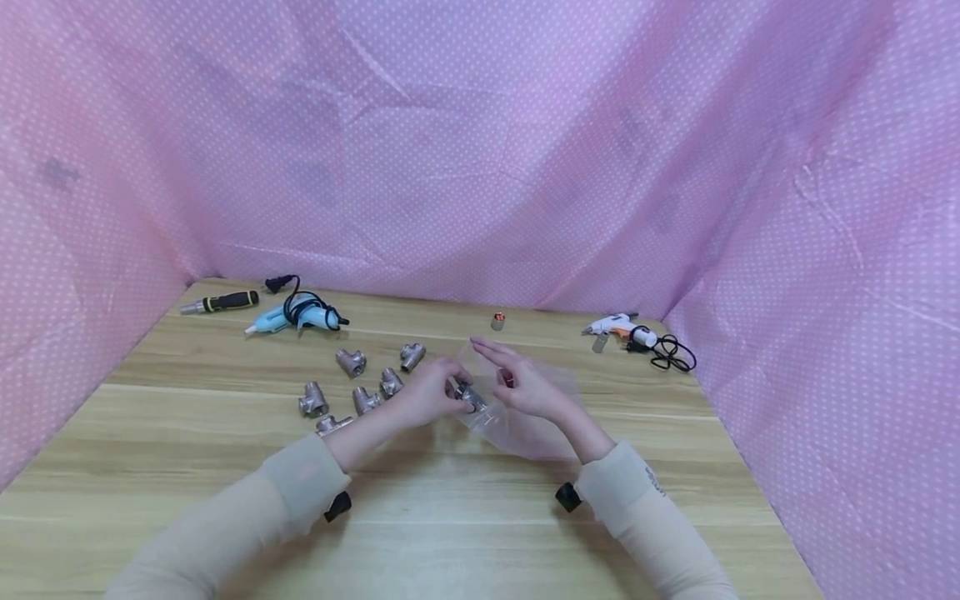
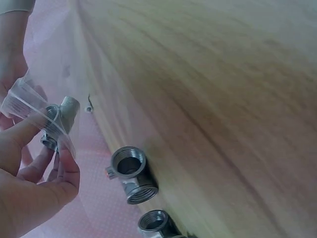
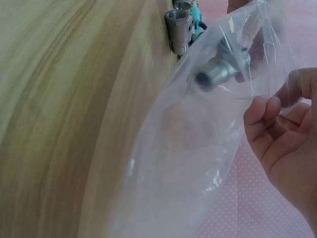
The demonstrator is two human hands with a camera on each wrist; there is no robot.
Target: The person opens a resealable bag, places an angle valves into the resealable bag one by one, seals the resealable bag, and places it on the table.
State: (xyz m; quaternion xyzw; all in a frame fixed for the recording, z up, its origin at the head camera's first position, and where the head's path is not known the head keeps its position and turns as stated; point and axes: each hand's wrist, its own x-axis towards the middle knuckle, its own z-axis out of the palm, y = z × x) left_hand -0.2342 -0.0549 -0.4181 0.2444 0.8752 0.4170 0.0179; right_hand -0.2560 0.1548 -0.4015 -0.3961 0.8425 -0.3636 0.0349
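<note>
Pink cloth [image 1: 450, 167] backs the left hand [image 1: 425, 395] gripping a silvery metal tee [image 2: 69, 111]; right hand [image 1: 527, 389] pinches a clear plastic bag [image 3: 173, 153], best spread wide.

Tee fitting [image 2: 69, 110] I grip: silvery metal, shiny, threaded
Bag [image 3: 168, 163] I hold: clear thin plastic, glossy, wrinkled
My sleeves [image 1: 288, 487]: matt cloth
Tabletop [image 1: 450, 533]: wood-grained, smooth, faintly shiny
Pink curtain [image 1: 480, 167]: creased cloth
Blue glue gun [image 1: 272, 321]: smooth plastic
</note>
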